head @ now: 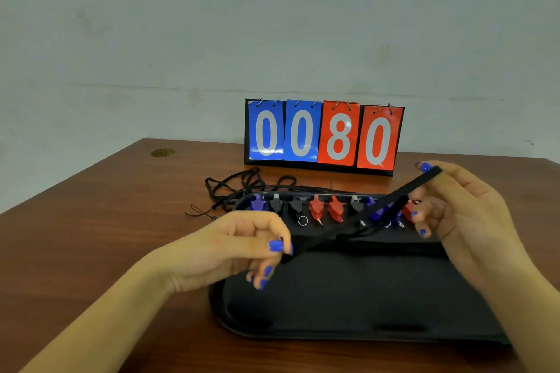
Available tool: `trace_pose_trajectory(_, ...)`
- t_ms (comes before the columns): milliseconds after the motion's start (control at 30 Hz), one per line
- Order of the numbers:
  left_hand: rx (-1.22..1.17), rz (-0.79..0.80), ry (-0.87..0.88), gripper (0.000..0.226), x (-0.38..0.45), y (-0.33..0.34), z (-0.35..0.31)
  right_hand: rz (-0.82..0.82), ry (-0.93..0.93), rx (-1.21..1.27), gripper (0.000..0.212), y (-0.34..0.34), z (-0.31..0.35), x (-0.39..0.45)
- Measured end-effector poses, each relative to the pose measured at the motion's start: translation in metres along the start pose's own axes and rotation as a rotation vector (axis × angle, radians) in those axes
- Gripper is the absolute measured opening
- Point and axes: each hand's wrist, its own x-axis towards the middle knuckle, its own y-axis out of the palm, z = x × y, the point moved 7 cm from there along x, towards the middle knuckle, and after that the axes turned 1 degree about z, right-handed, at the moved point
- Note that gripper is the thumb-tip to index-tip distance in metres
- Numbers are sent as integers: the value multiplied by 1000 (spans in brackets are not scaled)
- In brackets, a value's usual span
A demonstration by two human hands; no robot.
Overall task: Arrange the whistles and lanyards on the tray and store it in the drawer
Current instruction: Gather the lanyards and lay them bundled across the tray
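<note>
A black tray (348, 306) lies on the wooden table in front of me. Along its far edge sits a row of several whistles (325, 209), purple, black, red and blue, some with metal rings. I stretch a folded black lanyard (372, 213) above the tray between both hands. My left hand (242, 248) pinches its lower end over the tray's left part. My right hand (463, 209) holds the upper end, looped over a raised fingertip, above the tray's right end. Another black strap lies flat across the tray's middle.
A tangle of loose black lanyards (239, 191) lies on the table behind the tray's left corner. A flip scoreboard (324, 135) reading 0080 stands at the back against the wall. A round brass fitting (162, 152) is set in the table's far left.
</note>
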Motion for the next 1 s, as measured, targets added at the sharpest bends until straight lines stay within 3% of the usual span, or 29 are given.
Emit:
trace_pose_trajectory(67,-30,-112,25,13,-3,-18,-3,-64,12,-21,14,-11,-1,3)
trace_pose_trajectory(167,-64,-357,87,29,-13,-50,-10,-154,40,-81,17,-30,-2,8)
trace_pose_trajectory(233,-83,-540,151,26,-21,-70,-16,-184,69,-158,14,-38,-2,11)
trace_pose_trajectory(333,-171,-755,204,12,-32,-91,-17,-181,68,-507,11,-45,-6,21)
trace_pose_trajectory(433,-243,-818,214,12,-37,-99,-14,-168,13,-890,11,-50,-10,28)
trace_pose_trajectory(600,146,-1058,38,17,-46,-113,-8,-285,33,-1102,14,-84,-8,36)
trace_pose_trajectory(800,452,-1060,-48,17,-37,-107,-6,-204,181,-1203,9,-101,-26,42)
trace_pose_trajectory(1000,631,-996,-77,14,-31,-110,2,-133,303,-994,18,-97,-38,43)
